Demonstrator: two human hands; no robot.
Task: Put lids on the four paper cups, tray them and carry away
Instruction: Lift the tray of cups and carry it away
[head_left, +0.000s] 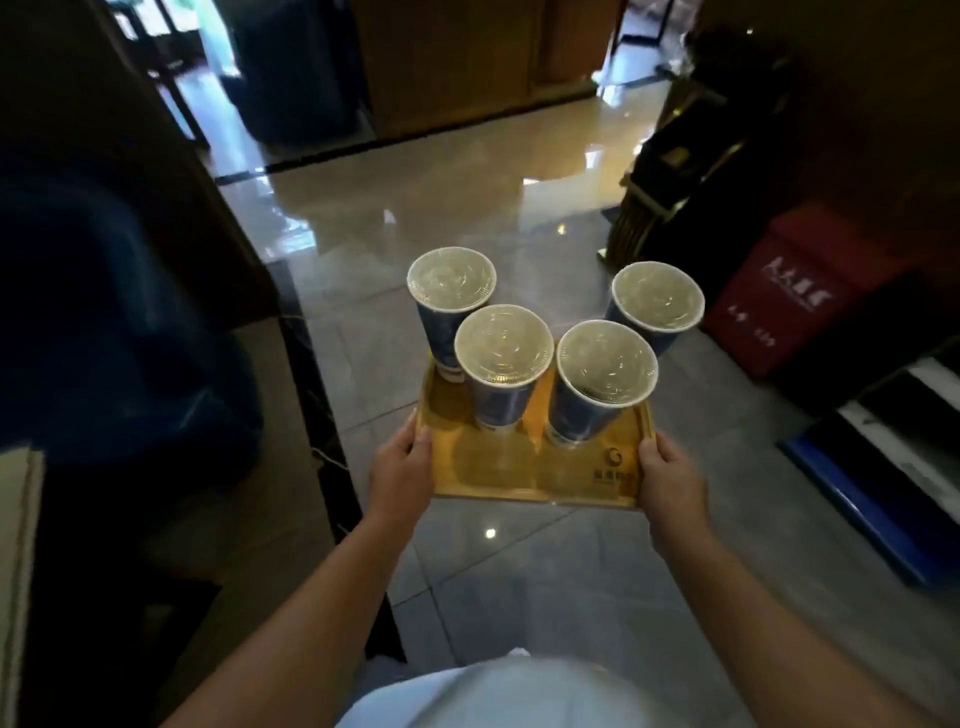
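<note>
Several blue paper cups with clear lids stand upright on a golden tray (498, 475) that hangs in the air over the floor. The far left cup (451, 283), the near left cup (503, 345), the near right cup (607, 364) and the far right cup (657, 297) all wear their lids. My left hand (400, 467) grips the tray's left edge. My right hand (672, 475) grips its right edge.
Glossy grey floor tiles (467, 218) stretch ahead toward a wooden counter (457, 67). A dark counter with a blue shape (119, 322) lies to the left. On the right stand a black and gold stand (685, 197), a red bin (800, 296) and a blue-edged mat (883, 467).
</note>
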